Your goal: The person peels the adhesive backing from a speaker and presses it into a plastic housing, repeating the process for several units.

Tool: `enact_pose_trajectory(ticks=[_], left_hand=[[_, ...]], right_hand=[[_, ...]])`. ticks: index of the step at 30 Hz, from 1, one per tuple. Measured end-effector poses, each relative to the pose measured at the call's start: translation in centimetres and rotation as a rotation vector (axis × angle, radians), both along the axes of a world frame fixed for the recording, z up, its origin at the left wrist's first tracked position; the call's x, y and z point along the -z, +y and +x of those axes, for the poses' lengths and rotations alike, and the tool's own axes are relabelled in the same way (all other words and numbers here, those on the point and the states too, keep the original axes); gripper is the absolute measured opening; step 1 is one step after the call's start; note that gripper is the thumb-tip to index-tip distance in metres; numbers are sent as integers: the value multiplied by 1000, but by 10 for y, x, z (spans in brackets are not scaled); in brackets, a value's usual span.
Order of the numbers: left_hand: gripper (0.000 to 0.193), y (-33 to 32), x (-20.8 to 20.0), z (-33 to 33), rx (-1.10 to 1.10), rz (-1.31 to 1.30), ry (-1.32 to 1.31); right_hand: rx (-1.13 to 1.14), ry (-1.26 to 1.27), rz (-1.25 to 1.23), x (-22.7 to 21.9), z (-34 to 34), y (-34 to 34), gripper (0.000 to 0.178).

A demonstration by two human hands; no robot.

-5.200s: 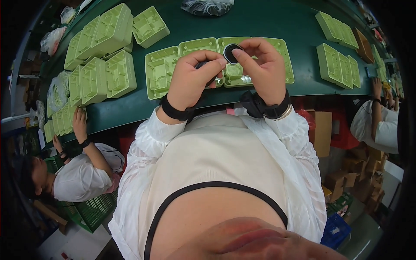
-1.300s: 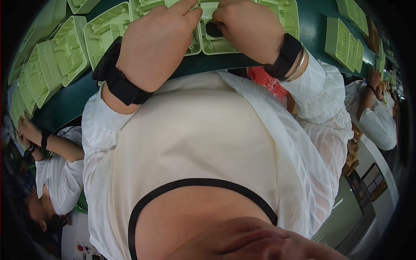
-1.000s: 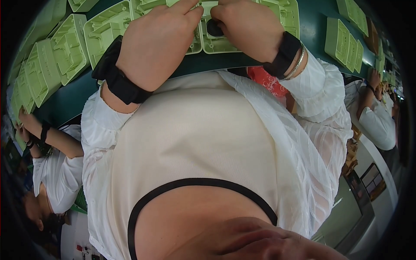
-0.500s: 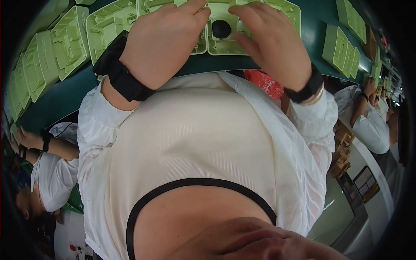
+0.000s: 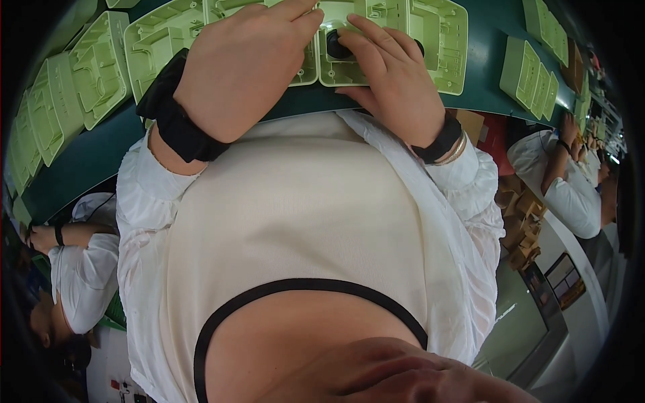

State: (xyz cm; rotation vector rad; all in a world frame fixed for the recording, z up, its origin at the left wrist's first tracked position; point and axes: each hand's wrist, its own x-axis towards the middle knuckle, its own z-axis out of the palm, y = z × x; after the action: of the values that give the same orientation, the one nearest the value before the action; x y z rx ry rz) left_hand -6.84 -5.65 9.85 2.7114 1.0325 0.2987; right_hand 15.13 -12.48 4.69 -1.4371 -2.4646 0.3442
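Note:
Light green plastic housings [image 5: 443,17] with ribbed compartments lie in a row before me. My left hand [image 5: 245,74] reaches across them, back up. Its fingers are bent together near a dividing wall at the top edge; their tips and anything between them are hidden. My right hand [image 5: 396,77] rests over the housing to the right. Its fingers are spread, one touching a round black part [image 5: 335,44] inside the housing, while the thumb lies along the near wall. Another dark rounded piece [image 5: 420,48] shows partly from behind the right hand's outer fingers.
Further green housings [image 5: 101,67] stand tilted in a row along the left, and more [image 5: 527,77] lie at the right on the dark green table [image 5: 487,74]. Co-workers sit on both sides, with white sleeves [image 5: 87,269] visible. Cardboard boxes [image 5: 524,221] are stacked low on the right.
My right hand has moved left and nearer, its fingers coming down onto the black part and its thumb to the near wall. The left hand has shifted slightly left, its fingers still bent.

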Motion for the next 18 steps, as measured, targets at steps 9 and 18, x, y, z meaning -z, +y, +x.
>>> enact_pose_trajectory(ticks=[9,18], left_hand=[[32,-1,-2,5,2,-4,57],[30,-6,0,8,1,90,134]], right_hand=[[-60,87,-100,-2,4,4,60],[-53,2,-18,-27,10,17,55]])
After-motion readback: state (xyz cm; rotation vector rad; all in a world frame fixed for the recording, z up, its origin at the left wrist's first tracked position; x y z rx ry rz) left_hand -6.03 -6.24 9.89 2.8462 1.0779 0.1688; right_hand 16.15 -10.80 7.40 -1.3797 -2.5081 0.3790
